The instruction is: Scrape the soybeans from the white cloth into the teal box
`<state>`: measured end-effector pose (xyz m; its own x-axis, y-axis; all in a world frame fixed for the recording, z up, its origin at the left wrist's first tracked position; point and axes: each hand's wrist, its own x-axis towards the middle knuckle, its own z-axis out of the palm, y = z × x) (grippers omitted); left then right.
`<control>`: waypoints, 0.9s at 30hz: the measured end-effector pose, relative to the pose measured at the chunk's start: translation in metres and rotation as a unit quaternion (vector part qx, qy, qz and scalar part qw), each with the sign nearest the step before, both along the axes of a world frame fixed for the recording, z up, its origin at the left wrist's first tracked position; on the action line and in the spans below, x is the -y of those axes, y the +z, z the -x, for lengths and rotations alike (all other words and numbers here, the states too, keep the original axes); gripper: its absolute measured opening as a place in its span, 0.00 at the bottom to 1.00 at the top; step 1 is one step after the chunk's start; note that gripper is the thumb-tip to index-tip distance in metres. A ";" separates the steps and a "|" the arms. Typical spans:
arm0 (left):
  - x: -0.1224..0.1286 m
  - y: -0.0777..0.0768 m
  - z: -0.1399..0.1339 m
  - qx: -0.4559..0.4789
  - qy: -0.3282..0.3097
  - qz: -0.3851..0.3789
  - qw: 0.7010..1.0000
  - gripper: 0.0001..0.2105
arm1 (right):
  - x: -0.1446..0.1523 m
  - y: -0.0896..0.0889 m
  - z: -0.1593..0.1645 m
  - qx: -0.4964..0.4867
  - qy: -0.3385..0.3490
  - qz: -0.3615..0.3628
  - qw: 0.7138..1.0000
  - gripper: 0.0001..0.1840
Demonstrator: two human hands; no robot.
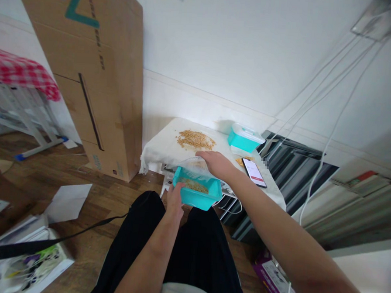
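Observation:
In the head view, my left hand (175,200) grips the left side of a teal plastic box (205,202), held above my lap at the front edge of a small table. Small yellowish grains or beans (195,186) lie in its bottom. My right hand (216,163) is closed at the far side of the box, its fingers on a clear plastic lid (194,162) that stands up from the rim. A spread of tan beans (196,140) lies on the white-covered table (165,138) beyond.
A second teal box with a clear lid (246,138) stands at the table's back right, near a lit phone (254,172). A tall cardboard carton (110,81) rises at left. White cables (329,127) hang at right. An open white box (45,261) sits on the floor.

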<state>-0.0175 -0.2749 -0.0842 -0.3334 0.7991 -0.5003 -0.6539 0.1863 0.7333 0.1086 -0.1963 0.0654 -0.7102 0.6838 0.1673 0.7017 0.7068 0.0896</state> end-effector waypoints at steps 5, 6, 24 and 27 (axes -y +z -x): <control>0.000 0.001 -0.001 -0.002 0.002 0.008 1.000 0.19 | 0.018 0.002 -0.018 0.013 0.009 0.001 1.000 0.25; -0.001 0.002 -0.001 -0.003 0.002 0.008 1.000 0.19 | 0.021 0.003 -0.018 0.016 0.009 -0.003 1.000 0.25; -0.005 -0.011 0.011 0.006 -0.012 0.021 1.000 0.19 | -0.102 0.021 0.020 0.020 -0.143 -0.076 0.987 0.27; -0.003 -0.010 0.016 -0.010 -0.023 0.024 0.999 0.21 | -0.110 0.017 0.032 0.013 -0.145 -0.071 0.987 0.27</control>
<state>-0.0332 -0.2722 -0.0945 -0.3082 0.7889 -0.5316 -0.6288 0.2504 0.7362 0.0768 -0.0859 0.0826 -0.4941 0.8294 0.2606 0.8684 0.4561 0.1948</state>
